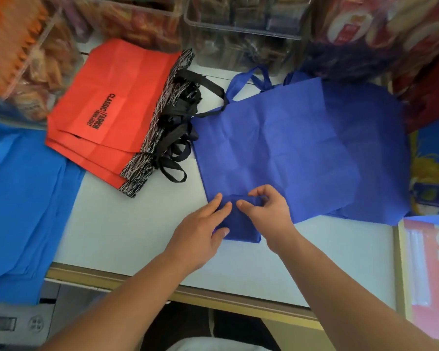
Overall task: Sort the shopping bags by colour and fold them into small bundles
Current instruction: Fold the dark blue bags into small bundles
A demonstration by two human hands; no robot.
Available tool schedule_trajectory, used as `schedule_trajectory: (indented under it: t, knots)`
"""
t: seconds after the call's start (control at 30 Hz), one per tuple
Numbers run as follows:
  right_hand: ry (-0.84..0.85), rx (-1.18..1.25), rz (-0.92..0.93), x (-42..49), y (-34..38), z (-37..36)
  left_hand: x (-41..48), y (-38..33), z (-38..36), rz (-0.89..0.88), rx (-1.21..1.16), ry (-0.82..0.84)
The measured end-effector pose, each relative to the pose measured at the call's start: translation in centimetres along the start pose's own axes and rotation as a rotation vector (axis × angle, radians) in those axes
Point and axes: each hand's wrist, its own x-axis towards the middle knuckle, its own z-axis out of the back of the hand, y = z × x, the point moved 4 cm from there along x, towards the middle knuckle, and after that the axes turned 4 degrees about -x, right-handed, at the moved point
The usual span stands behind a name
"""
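The right hand [269,214] has its grip pinched on the top fold of a small, dark-blue folded fabric bundle [241,224], thumb and fingertips nipping the upper edge, while the left hand [200,234] lies flat and released on the bundle's left side, fingers spread to press it down, thumb tucked at its lower left edge. The bundle sits on the pale counter [127,229], touching the near edge of the stack of flat dark-blue non-woven bags [289,148], which serves as the landmark here; at least two layers show in that stack, though the exact count cannot be told. The material looks light, soft and limp, creased but springy, so it will likely try to unfold when let go; the best hold seems to be along the folded edges and corners, with a flat palm keeping the layers down. Left of the blue stack, their black ribbon handles [180,127] tangled just beside it, lie three stiff red-orange paper-like bags with black patterned tops [112,97], fanned one over another. Further left of those, a spread of lighter-blue fabric bags [23,198] hangs over the counter's edge; their number cannot be judged. Behind the blue stack stand clear plastic bins [241,29], their contents blurred.
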Motion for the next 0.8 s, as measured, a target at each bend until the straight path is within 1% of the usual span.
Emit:
schedule_trajectory:
  t: [0.1, 0.17, 0.23, 0.37, 0.4, 0.43, 0.47, 0.53, 0.57, 0.6, 0.63, 0.67, 0.73, 0.8]
  knots:
    - [0.005, 0.092, 0.012, -2.4, -2.3, 2.7, -0.5, -2.8, -0.1, -0.038, -0.049, -0.020]
    - [0.015, 0.154, -0.034, -4.2, -4.9, 4.7, -1.2, -4.9, -1.3, -0.012, -0.092, 0.024]
    - [0.063, 0.226, -0.070, -5.6, -7.2, 6.4, -1.6, -6.4, -3.6, 0.048, -0.139, 0.091]
    - [0.137, 0.163, -0.044, -6.1, -10.5, 9.6, -1.2, -7.8, -8.9, 0.118, -0.298, 0.183]
    - [0.127, 0.123, -0.026, -5.9, -11.1, 10.2, -1.0, -8.0, -10.0, 0.125, -0.329, 0.187]
    - [0.082, 0.044, 0.002, -5.8, -11.7, 10.9, -0.7, -8.2, -10.7, 0.134, -0.343, 0.179]
    - [0.008, -0.087, 0.045, -5.7, -12.2, 11.4, -0.4, -8.5, -11.3, 0.145, -0.347, 0.163]
    - [-0.164, -0.417, 0.198, -6.2, -12.7, 11.9, 0.7, -9.0, -11.7, 0.164, -0.341, 0.154]
    - [-0.220, -0.557, 0.324, -6.6, -12.7, 11.7, 1.2, -9.4, -11.8, 0.168, -0.342, 0.170]
    - [-0.217, -0.676, 0.457, -7.1, -12.9, 11.0, 1.7, -9.7, -11.9, 0.164, -0.340, 0.191]
    - [-0.173, -0.772, 0.566, -7.4, -13.3, 10.1, 2.2, -9.9, -12.1, 0.156, -0.320, 0.215]
    - [-0.109, -0.848, 0.615, -7.5, -13.8, 9.3, 2.6, -10.2, -12.1, 0.142, -0.281, 0.232]
    - [-0.011, -0.891, 0.561, -7.1, -15.1, 8.5, 3.5, -10.7, -11.4, 0.129, -0.176, 0.225]
    - [0.010, -0.912, 0.499, -6.4, -15.9, 8.5, 3.6, -11.0, -10.1, 0.126, -0.066, 0.216]
